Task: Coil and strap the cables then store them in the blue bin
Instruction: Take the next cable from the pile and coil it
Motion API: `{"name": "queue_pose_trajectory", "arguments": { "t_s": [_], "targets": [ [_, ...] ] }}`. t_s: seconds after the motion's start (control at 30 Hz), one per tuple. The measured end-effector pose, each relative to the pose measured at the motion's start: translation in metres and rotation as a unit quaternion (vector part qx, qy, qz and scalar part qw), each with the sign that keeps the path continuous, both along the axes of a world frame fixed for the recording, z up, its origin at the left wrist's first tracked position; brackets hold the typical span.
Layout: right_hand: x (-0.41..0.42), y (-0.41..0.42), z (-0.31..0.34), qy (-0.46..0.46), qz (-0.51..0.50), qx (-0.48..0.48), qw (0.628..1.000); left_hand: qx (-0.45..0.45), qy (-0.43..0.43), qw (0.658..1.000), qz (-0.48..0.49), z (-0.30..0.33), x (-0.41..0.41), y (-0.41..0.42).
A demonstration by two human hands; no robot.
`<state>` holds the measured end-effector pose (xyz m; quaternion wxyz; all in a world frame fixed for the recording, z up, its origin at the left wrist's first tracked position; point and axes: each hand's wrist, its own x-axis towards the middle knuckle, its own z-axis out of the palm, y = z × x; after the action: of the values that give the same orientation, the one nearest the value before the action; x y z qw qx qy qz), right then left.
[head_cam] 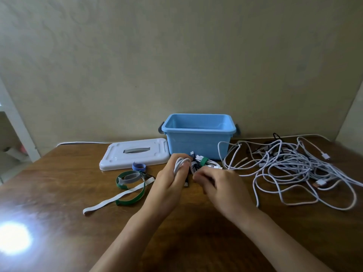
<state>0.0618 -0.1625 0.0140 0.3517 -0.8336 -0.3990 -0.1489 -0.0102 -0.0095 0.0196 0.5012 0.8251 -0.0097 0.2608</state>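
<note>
Coiled cable (179, 163), left-hand (172, 179) grip clenched round it.
Blue bin (198, 134) just beyond the grip; right hand (220, 183), blurred, pinches a strap end.

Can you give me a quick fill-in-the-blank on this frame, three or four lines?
1. The left hand grips a coiled ____ cable.
2. The blue bin stands with its lid ____.
3. The white lid lies to the ____ of the bin.
4. The tangled cables lie on the ____.

Missing words: white; off; left; table
</note>
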Motion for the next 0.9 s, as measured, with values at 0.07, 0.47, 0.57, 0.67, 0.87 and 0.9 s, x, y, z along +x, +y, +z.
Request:
{"name": "queue_pose_trajectory", "arguments": {
  "t_s": [0.07,0.47,0.57,0.67,0.87,0.9],
  "targets": [
    [-0.005,0.005,-0.003,0.010,0.012,-0.016,1.000,0.007,0.000,1.000,-0.014,-0.001,-0.001,-0.003],
    [0.008,-0.003,0.000,-0.033,0.019,-0.085,0.996,0.002,-0.036,0.997,0.068,-0.007,0.009,0.008],
    [0.007,-0.003,0.001,-0.045,0.017,-0.115,0.992,-0.010,-0.050,0.996,0.076,-0.006,0.009,0.010],
    [-0.003,0.000,0.001,-0.003,0.055,-0.130,0.990,-0.040,-0.079,0.993,0.080,-0.004,0.010,0.009],
    [-0.024,0.016,-0.007,-0.010,0.124,-0.148,0.981,-0.114,-0.067,0.990,0.056,-0.002,0.008,0.004],
    [-0.024,0.016,-0.006,-0.019,0.125,-0.146,0.981,-0.136,-0.072,0.987,0.049,0.001,0.007,0.005]
  ]
}}
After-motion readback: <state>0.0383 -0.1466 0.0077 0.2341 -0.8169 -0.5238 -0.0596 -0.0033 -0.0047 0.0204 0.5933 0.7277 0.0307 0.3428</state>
